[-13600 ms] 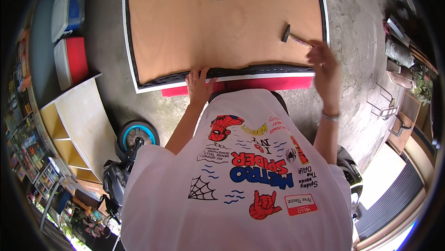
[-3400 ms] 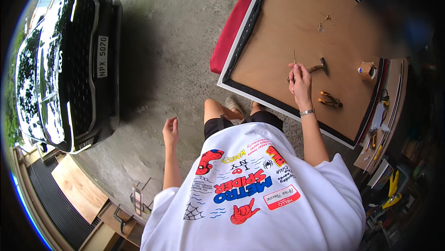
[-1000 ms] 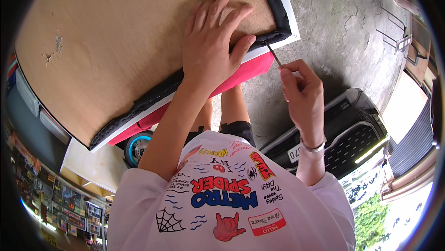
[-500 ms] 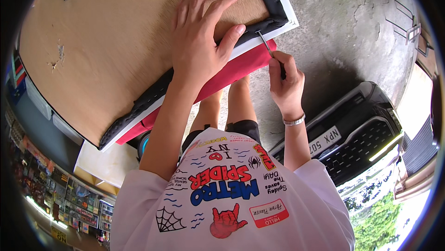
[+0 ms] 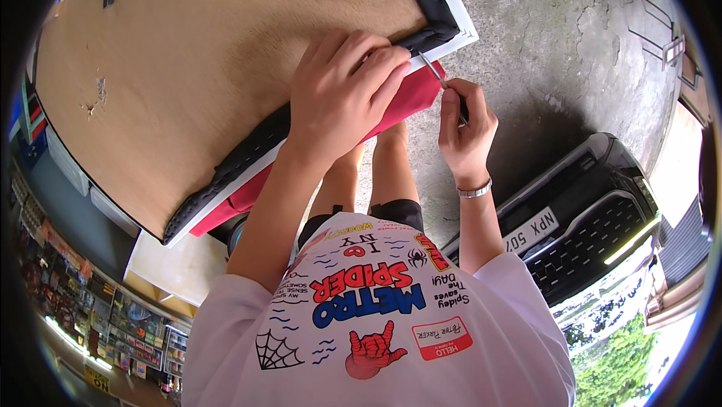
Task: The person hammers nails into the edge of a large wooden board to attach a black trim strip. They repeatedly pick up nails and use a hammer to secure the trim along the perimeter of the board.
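My right hand [image 5: 468, 133] is closed around the dark handle of a screwdriver [image 5: 432, 69]. The thin metal shaft points up and left, its tip at the stapled black fabric [image 5: 252, 148] near the corner of a wooden panel [image 5: 173, 99]. My left hand [image 5: 338, 99] rests over the panel's near edge, fingers bent and thumb and fingertips together beside the tip. Whatever they pinch is hidden. White material [image 5: 456, 40] borders the black fabric, and red material [image 5: 406, 106] hangs below that edge.
At the right, a black car front [image 5: 590, 234] stands close by on the concrete floor [image 5: 526, 39]. A pale board [image 5: 169, 268] lies beneath the panel at the left. Store shelves [image 5: 135, 324] fill the lower left. My legs are under the panel's near edge.
My left hand has gone from lying spread on the panel to bent fingers closed near the screwdriver tip. The screwdriver stays at the edge, with my right hand barely shifted.
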Available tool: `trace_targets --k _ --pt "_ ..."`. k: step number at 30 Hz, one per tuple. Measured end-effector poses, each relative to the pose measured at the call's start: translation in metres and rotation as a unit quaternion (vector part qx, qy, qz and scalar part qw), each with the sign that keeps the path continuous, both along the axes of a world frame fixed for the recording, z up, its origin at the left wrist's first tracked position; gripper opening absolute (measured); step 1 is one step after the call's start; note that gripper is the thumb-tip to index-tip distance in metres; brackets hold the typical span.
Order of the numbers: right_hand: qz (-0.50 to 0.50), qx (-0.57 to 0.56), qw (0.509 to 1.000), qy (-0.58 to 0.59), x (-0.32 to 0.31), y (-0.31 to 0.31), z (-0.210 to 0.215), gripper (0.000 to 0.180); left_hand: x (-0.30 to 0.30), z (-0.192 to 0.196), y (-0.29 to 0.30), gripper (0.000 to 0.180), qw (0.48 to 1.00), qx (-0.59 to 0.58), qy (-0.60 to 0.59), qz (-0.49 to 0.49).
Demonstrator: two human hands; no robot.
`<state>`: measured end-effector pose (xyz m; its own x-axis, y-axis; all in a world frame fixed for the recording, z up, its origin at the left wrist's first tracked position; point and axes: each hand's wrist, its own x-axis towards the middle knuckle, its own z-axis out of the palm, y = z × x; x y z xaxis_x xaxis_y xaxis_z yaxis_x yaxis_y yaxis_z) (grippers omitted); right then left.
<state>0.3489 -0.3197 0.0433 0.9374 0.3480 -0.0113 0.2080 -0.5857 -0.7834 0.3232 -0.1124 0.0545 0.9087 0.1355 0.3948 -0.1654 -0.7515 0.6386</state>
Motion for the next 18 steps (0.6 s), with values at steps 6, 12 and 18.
trace_targets --k 6,12,18 --pt "-0.02 -0.043 0.997 -0.068 0.007 -0.002 0.014 0.01 0.011 0.02 -0.015 0.012 0.991 0.11 0.068 0.039" --pt "0.002 -0.164 0.982 -0.092 0.019 0.006 0.054 0.012 0.025 0.038 -0.018 0.01 0.972 0.141 0.187 0.006" --pt "0.025 -0.262 0.963 -0.057 0.024 0.021 0.091 0.012 0.015 0.02 -0.012 0.019 0.98 0.083 0.176 -0.034"
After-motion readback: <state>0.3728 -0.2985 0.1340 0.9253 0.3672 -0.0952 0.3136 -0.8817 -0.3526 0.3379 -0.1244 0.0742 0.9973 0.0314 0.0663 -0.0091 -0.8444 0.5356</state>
